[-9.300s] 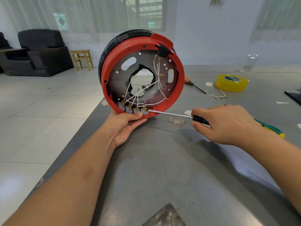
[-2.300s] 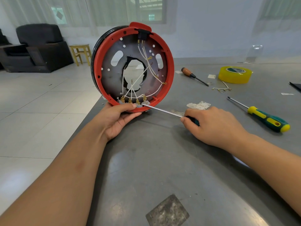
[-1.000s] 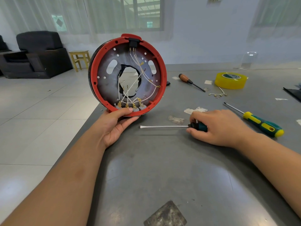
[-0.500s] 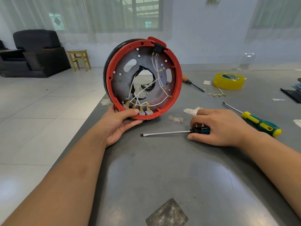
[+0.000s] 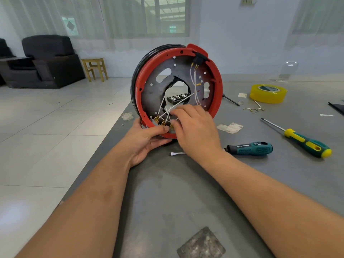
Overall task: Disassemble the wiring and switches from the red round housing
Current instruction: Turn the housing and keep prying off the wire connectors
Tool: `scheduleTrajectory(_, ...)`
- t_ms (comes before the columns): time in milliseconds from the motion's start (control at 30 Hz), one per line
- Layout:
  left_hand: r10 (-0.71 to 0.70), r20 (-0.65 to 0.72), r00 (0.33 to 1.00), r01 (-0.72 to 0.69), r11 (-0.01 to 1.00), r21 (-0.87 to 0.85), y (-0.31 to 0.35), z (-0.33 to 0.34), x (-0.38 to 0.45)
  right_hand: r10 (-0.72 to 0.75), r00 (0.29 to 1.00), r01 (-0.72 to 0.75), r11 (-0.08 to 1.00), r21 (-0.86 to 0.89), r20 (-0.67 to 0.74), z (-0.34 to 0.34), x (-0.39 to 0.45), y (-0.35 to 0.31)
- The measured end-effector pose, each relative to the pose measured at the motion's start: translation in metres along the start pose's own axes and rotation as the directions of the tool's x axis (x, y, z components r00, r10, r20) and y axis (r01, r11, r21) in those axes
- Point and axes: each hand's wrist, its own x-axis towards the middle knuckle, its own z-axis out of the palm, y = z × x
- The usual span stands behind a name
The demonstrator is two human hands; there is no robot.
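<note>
Since half a second ago, our right hand (image 5: 193, 127) has let go of the teal-handled screwdriver (image 5: 249, 148), which is now lying on the worktop (image 5: 167, 202) just right of our wrist, and has reached into the red round housing (image 5: 216, 94). We are standing that housing on edge at the near left side of the worktop, open face toward us, and it is sitting slightly more to the right in view than before.

We are judging the job to be only partly done. A short loose piece of wire with terminals (image 5: 254, 108) is already lying far right, near the yellow tape roll (image 5: 268, 94). Still left, as far as we can see: the white wires (image 5: 193, 84) are running across the grey inner plate, the black switch (image 5: 198, 57) is sitting at the housing's top rim, and brass terminals (image 5: 160, 121) are lining its bottom edge.

Our left hand (image 5: 147, 138) is gripping the housing's lower rim from the left, thumb pressed over the red edge beside the terminals. Our right fingers (image 5: 178, 114) are curling in among the wires just above those terminals; we are taking them to be pinching a wire or connector, though the back of the hand is hiding the actual contact. A yellow-and-green screwdriver (image 5: 305, 142) is lying unused, well apart at right.
</note>
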Motion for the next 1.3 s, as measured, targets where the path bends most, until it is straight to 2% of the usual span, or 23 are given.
scheduleTrajectory(333, 0.023, 0.021, 1.000, -0.022, 0.999, -0.026, -0.004, -0.001, 0.003, 0.094, 0.995, -0.098, 0.981, 0.169, 0.027, 0.012, 0.006, -0.001)
scheduleTrajectory(600, 0.010, 0.022, 1.000, -0.010, 1.000, -0.018, -0.003, -0.001, 0.003, 0.109, 0.991, -0.127, 0.946, 0.298, 0.076, 0.011, 0.006, 0.004)
scheduleTrajectory(700, 0.002, 0.016, 1.000, -0.002, 1.000, -0.014, -0.003, -0.001, 0.002, 0.145, 0.984, -0.171, 0.929, 0.329, 0.102, 0.011, 0.008, 0.003)
scheduleTrajectory(800, -0.006, 0.011, 1.000, 0.006, 1.000, -0.003, -0.003, -0.001, 0.001, 0.214, 0.974, -0.224, 0.895, 0.387, 0.069, 0.008, 0.011, 0.005)
scheduleTrajectory(1067, 0.009, -0.021, 1.000, -0.010, 0.999, -0.040, -0.002, -0.001, 0.001, 0.207, 0.976, -0.217, 0.904, 0.369, 0.068, 0.003, 0.005, 0.004)
scheduleTrajectory(1300, 0.004, -0.079, 0.997, -0.012, 0.995, -0.103, -0.001, -0.001, 0.004, 0.274, 0.943, -0.321, 0.896, 0.307, 0.186, -0.015, -0.006, 0.013)
